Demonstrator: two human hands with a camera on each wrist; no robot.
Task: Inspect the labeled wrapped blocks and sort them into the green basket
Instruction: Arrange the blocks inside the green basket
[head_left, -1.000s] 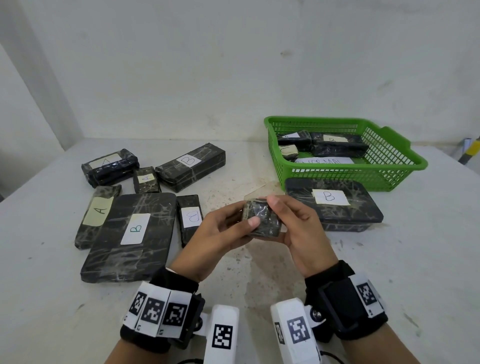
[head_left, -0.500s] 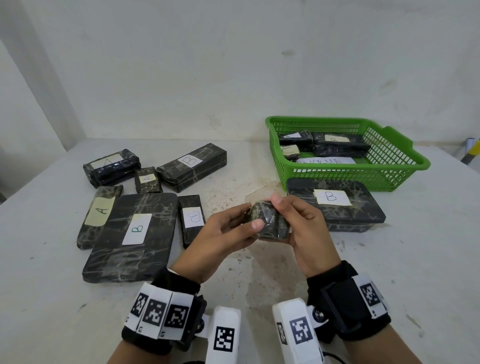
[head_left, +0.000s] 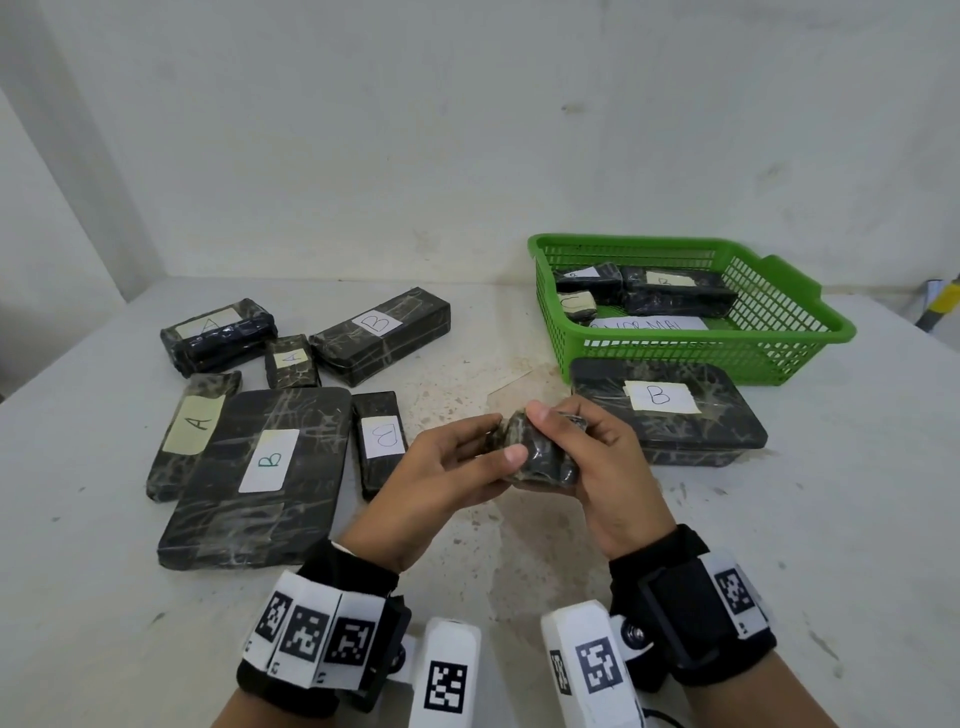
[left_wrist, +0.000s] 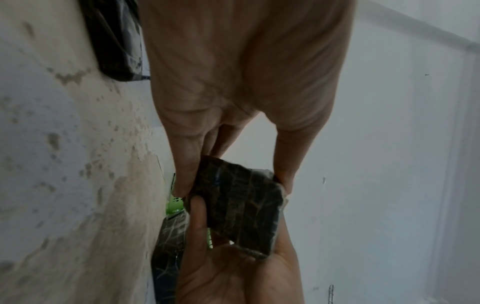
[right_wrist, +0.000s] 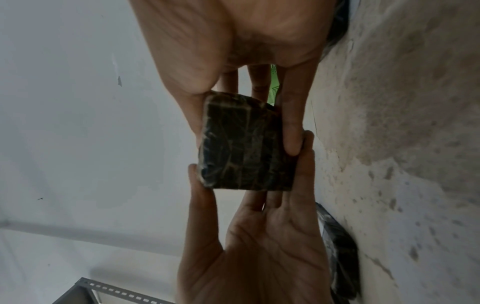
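Both hands hold one small black wrapped block (head_left: 540, 457) above the middle of the table. My left hand (head_left: 457, 467) pinches its left side between thumb and fingers. My right hand (head_left: 592, 457) grips its right side, thumb on top. No label shows on the block's visible faces (left_wrist: 241, 207) (right_wrist: 241, 148). The green basket (head_left: 779, 332) stands at the back right with several labelled blocks inside. A large block marked B (head_left: 670, 410) lies just in front of the basket, behind my right hand.
Several labelled blocks lie on the table's left half: a big flat B block (head_left: 260, 478), an A block (head_left: 192, 431), a narrow block (head_left: 379, 441), a small A block (head_left: 291, 361), a long B block (head_left: 382, 335), another A block (head_left: 218, 335). White wall behind.
The small block has been turned between the two hands and lifted slightly; the right thumb now sits over its top edge. Nothing else moved.
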